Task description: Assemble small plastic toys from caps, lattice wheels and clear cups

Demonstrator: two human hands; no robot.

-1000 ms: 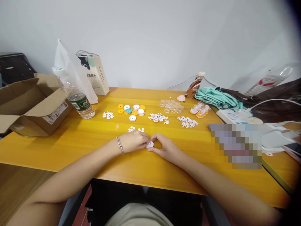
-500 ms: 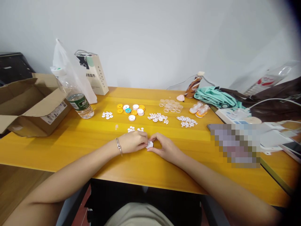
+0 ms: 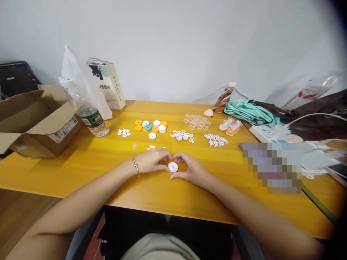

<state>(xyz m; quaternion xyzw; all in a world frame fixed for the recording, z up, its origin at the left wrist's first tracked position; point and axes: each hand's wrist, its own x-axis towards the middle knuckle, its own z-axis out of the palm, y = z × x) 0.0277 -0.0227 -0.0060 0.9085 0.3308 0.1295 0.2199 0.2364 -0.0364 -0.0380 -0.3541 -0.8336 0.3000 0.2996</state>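
Note:
A small white round plastic piece (image 3: 172, 167), disc-like with a raised centre, lies on the table between my hands. My left hand (image 3: 153, 160) is open on its left, fingertips apart and the thumb tip at the disc's edge. My right hand (image 3: 192, 169) curves round the right side, index finger above and thumb below, with a gap between them. The disc's face shows whole, and neither hand is closed on it. Just beyond my left hand sit small white caps (image 3: 152, 147), partly hidden behind it.
Farther back lie yellow, white and blue round cases (image 3: 147, 127), white discs (image 3: 124, 133), white openwork pieces (image 3: 182, 135), more openwork pieces (image 3: 216, 140) and clear rings (image 3: 197, 122). A water bottle (image 3: 93, 121) and cardboard box (image 3: 58, 126) stand left; a power strip (image 3: 267, 133) lies right.
My left fingers have lifted off the white disc and spread, uncovering its face. The right fingers have loosened slightly around it. Other things stay in place.

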